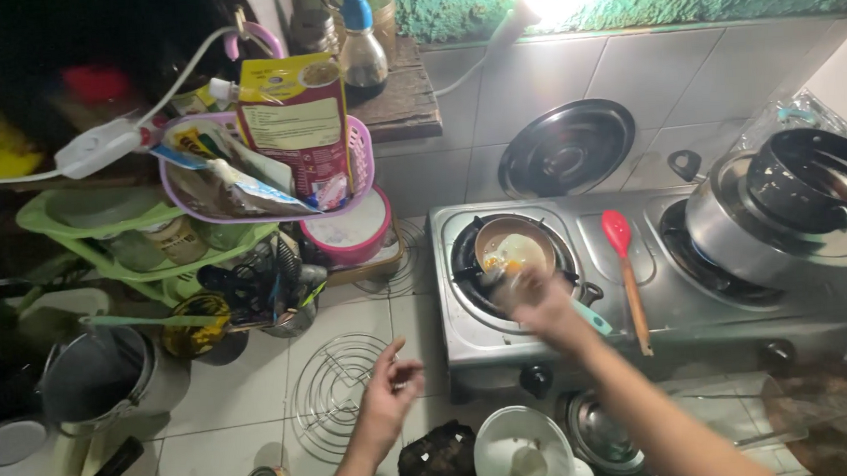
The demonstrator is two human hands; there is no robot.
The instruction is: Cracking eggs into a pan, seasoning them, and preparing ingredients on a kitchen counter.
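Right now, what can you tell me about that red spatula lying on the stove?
The red spatula with a pale wooden handle lies flat on the steel stove top, between the two burners. Its glossy, rounded red head, which looks like silicone or plastic, points toward the tiled wall; the handle runs toward the stove's front edge. Nothing holds it: the blurred right hand is just to its left, over the small frying pan.

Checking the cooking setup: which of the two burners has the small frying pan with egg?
The left burner, under the right hand; the other holds stacked pots.
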